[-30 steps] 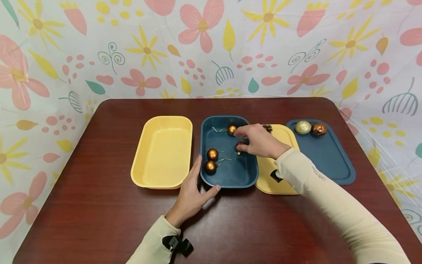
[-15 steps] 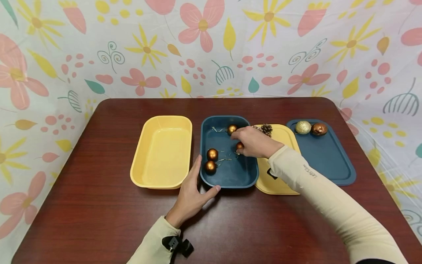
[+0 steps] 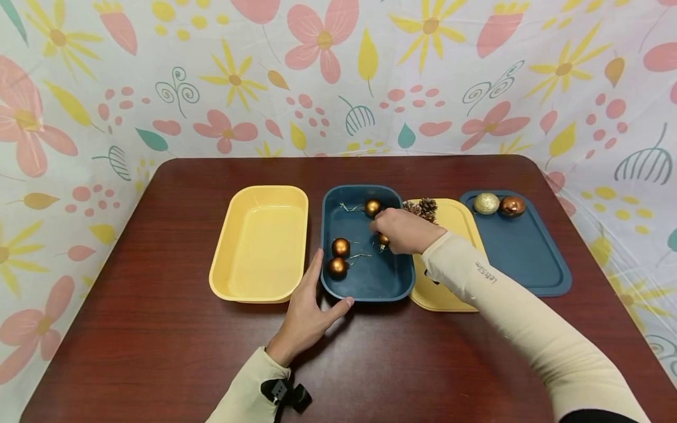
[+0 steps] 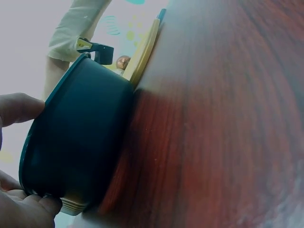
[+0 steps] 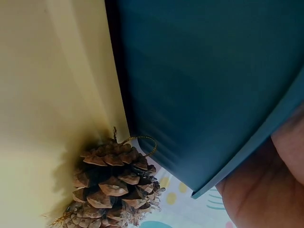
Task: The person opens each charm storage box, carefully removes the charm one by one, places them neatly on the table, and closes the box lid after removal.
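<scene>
In the head view my left hand (image 3: 302, 317) steadies the near left corner of a deep blue tray (image 3: 365, 291), fingers straight along its side and thumb at the front. The left wrist view shows its thumb (image 4: 21, 108) against the tray's rim. My right hand (image 3: 407, 230) reaches over the tray's right rim, fingers curled down around a copper Christmas ball (image 3: 383, 240); its fingertips are hidden. Two more copper Christmas balls, one (image 3: 341, 247) just behind the other (image 3: 337, 268), lie at the tray's left, and another Christmas ball (image 3: 372, 207) is at the back. Gold cords trail from them.
A deep yellow tray (image 3: 259, 247) stands left. Right of the blue tray lies a yellow lid (image 3: 439, 296) with pinecones (image 3: 427, 208); beyond it, a blue lid (image 3: 534, 252) bears a glittery gold ball (image 3: 486, 204) and a shiny brown ball (image 3: 512, 207). A patterned cloth hangs behind.
My right hand has moved left and a little lower into the blue tray, its fingers closing around the copper ball. The pinecones have come into view behind it. My left hand has stayed still.
</scene>
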Motion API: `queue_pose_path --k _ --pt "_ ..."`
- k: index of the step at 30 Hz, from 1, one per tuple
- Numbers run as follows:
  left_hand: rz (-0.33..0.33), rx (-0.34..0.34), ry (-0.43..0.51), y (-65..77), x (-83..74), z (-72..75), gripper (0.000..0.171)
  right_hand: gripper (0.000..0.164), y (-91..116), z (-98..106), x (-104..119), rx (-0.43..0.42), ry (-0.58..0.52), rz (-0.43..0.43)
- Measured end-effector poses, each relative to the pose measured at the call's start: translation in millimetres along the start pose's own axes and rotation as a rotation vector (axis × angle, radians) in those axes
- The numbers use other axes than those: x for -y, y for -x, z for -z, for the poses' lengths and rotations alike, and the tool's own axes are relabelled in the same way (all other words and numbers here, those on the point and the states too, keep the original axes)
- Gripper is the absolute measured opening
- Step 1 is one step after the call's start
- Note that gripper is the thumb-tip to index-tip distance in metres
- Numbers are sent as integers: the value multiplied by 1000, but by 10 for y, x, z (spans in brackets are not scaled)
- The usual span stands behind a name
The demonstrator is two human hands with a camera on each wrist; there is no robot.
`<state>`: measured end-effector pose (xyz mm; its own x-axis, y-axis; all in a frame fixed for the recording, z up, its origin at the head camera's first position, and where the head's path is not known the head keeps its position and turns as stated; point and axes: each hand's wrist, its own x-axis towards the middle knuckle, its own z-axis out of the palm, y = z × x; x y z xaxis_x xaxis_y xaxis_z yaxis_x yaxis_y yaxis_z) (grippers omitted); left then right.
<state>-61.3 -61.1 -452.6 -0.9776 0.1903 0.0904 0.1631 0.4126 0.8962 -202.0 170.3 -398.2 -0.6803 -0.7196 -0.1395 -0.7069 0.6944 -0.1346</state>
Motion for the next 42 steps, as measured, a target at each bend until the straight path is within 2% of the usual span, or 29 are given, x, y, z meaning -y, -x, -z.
queue_pose_path --k 22,42 --pt "0 10 -1 -8 0 10 102 18 -1 -7 -3 -63 -11 49" --pt "2 21 13 -4 -8 12 102 22 60 157 58 -125 -85 64"
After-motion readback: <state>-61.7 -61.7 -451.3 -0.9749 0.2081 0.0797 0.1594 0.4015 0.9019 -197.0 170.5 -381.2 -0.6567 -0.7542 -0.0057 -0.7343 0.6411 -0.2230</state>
